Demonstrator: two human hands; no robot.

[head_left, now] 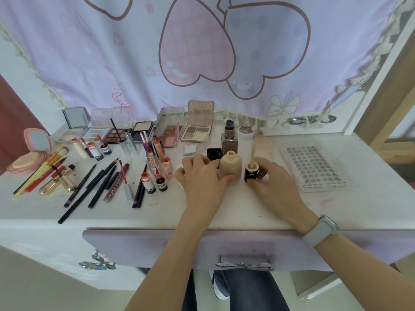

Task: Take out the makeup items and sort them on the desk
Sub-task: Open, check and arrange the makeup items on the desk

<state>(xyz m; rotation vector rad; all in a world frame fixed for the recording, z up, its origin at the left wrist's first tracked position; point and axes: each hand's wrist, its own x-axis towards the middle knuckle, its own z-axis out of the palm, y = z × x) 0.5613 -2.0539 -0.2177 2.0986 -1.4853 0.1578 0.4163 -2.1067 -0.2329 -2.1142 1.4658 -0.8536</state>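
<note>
White desk [235, 205] (curtain [134, 52] behind): fingers [229, 178] grip bottle [230, 167], cap [251, 172].

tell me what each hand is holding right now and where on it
The left hand grips the beige foundation bottle low on its body, thumb at the base. The right hand holds the black dropper cap by its sides, standing on the desk.

Two hands [203, 173], five open palettes [195, 131], one lash tray [314, 167].
</note>
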